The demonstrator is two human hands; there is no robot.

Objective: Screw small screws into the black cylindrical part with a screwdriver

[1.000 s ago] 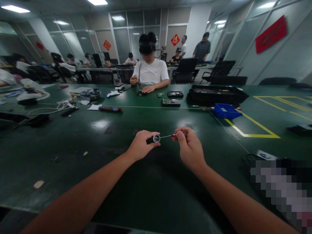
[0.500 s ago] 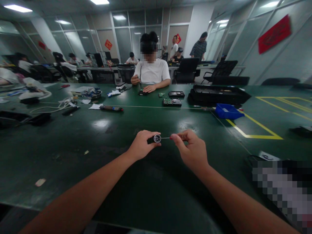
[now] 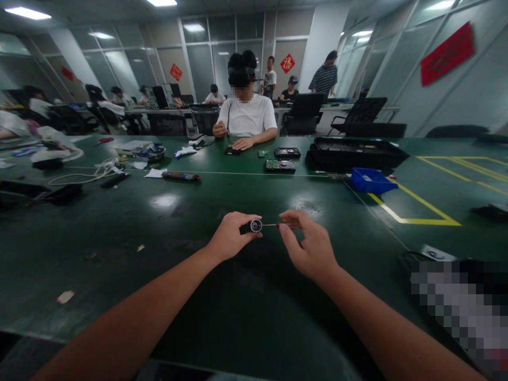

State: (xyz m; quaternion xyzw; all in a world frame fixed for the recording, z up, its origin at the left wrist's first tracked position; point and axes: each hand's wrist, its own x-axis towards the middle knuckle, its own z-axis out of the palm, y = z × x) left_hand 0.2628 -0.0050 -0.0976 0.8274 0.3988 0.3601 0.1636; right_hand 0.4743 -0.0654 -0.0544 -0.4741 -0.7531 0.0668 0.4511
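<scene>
My left hand (image 3: 232, 236) is closed around a small round dark part with a silvery ring-shaped face (image 3: 256, 225), thumb and fingers gripping its sides. From the right, the thin metal shaft of a screwdriver (image 3: 270, 225) reaches the side of that part. The screwdriver's handle, red at its near end, lies between the thumb and fingers of my right hand (image 3: 311, 241). Where the tip meets the part is too small to make out. Both hands are over the green table (image 3: 222, 328).
Across the table a person in a white shirt (image 3: 248, 117) works on a small dark item. Near them lie hard drives (image 3: 280, 165), a long black tray (image 3: 353, 153) and a blue bin (image 3: 373, 181). A screwdriver-like tool (image 3: 181, 176) and a white cable (image 3: 101, 172) lie to the left.
The fingers of my right hand have shifted and loosened a little around the screwdriver handle. My left hand and the round part have stayed in place.
</scene>
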